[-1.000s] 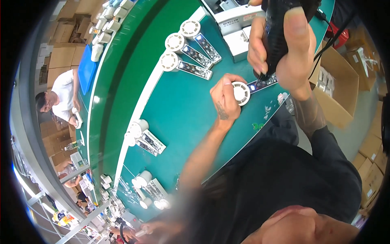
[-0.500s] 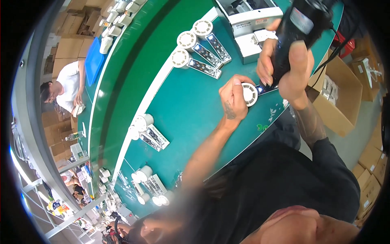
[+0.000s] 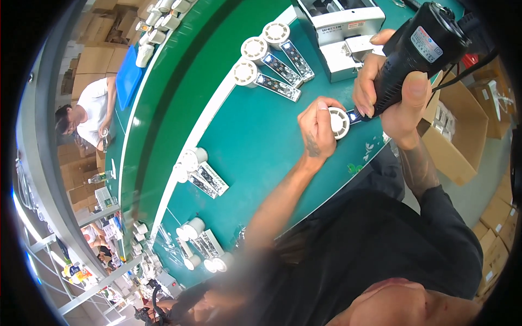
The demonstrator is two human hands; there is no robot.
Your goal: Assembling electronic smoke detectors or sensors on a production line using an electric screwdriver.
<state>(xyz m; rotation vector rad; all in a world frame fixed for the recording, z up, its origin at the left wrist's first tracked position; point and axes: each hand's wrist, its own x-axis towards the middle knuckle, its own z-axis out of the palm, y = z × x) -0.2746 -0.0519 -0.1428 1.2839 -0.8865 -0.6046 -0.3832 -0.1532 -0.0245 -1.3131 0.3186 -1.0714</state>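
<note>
My left hand (image 3: 318, 128) is closed on a small handheld fan (image 3: 340, 123) with a round white slotted head, lying at the table's near edge. Its open handle shows a circuit board with a small blue light, partly covered by my right hand. That right hand (image 3: 392, 93) grips a thick black corded electric screwdriver (image 3: 421, 46), tilted with its lower end over the fan's handle; the tip itself is hidden by my fingers. Farther off, several similar open-handled fans (image 3: 272, 68) lie side by side, boards facing up.
A grey-white metal screw feeder (image 3: 345, 27) stands behind my right hand. More fans (image 3: 204, 179) lie along the green table (image 3: 261, 146) to the left. Beyond the white edge strip runs a dark green belt (image 3: 168, 103). An open cardboard box (image 3: 457, 136) sits at right. A co-worker (image 3: 92, 111) works across the belt.
The screwdriver has tilted, its upper end swinging to the right and down, with my right hand still round it. The whole view has shifted slightly; the fan stays in my left hand.
</note>
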